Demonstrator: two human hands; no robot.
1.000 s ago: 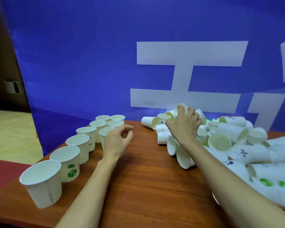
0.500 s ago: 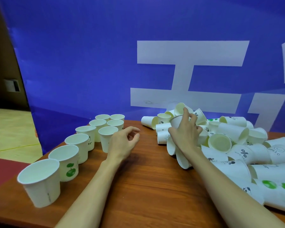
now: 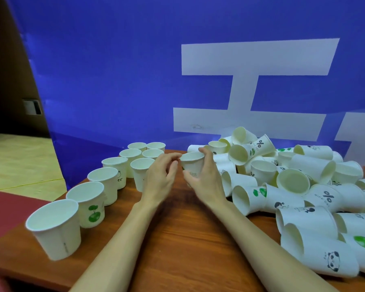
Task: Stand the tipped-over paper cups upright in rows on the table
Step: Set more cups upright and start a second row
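White paper cup [image 3: 191, 165] gripped upright by right hand [image 3: 204, 178], above wooden table [image 3: 177, 239], between standing rows [image 3: 114, 175] at left and tipped-over pile [image 3: 293, 186] at right. Left hand [image 3: 160, 180] just beside cup, fingers loosely curled toward it, contact unclear. Blue backdrop [image 3: 114, 70] stood behind.

Left hand [image 3: 160, 180]: bare, no ring, no glove.
Right hand [image 3: 207, 182]: bare, nothing worn.
Forearms: both uncovered, no sleeve, watch or band in view.
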